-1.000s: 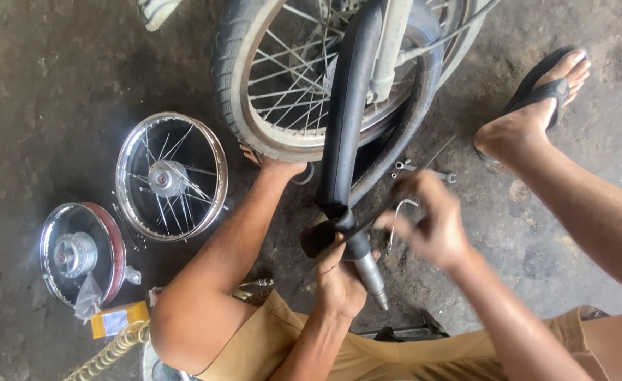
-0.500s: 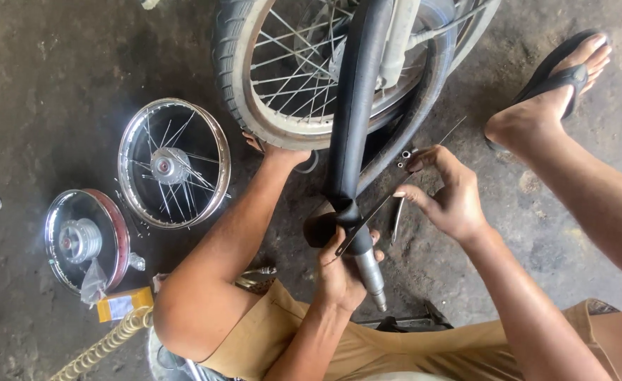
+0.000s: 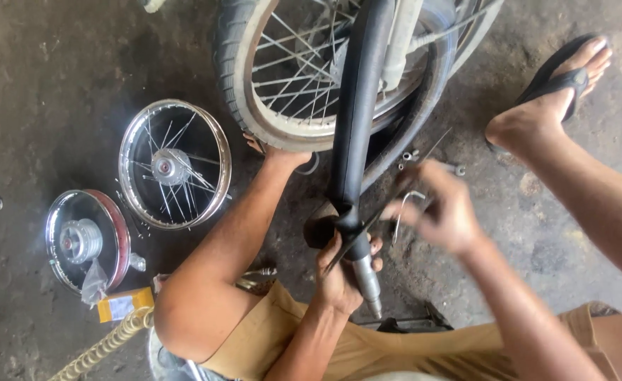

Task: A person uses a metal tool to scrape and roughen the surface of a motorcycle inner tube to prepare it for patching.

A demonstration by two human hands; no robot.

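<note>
A black rubber inner tube (image 3: 357, 113) hangs down from the tyred spoked wheel (image 3: 254, 106) at the top. My left hand (image 3: 339, 275) grips its folded lower end together with a metal nozzle (image 3: 369, 283) that points down. A thin black strip (image 3: 378, 220) runs from that grip up and to the right into the fingers of my right hand (image 3: 438, 212), which is blurred and closed on the strip's end. My left knee and forearm lie just left of the tube.
A bare spoked rim (image 3: 175, 164) and a chrome hub with a red edge (image 3: 85, 236) lie on the dirty concrete at left, beside a small yellow box (image 3: 124, 305) and a coiled hose (image 3: 106, 346). Small metal parts (image 3: 410, 156) lie near my sandalled right foot (image 3: 544, 106).
My right hand rose to the right with the strip, then came back a little lower and is now blurred. My left hand has kept its grip on the tube's end.
</note>
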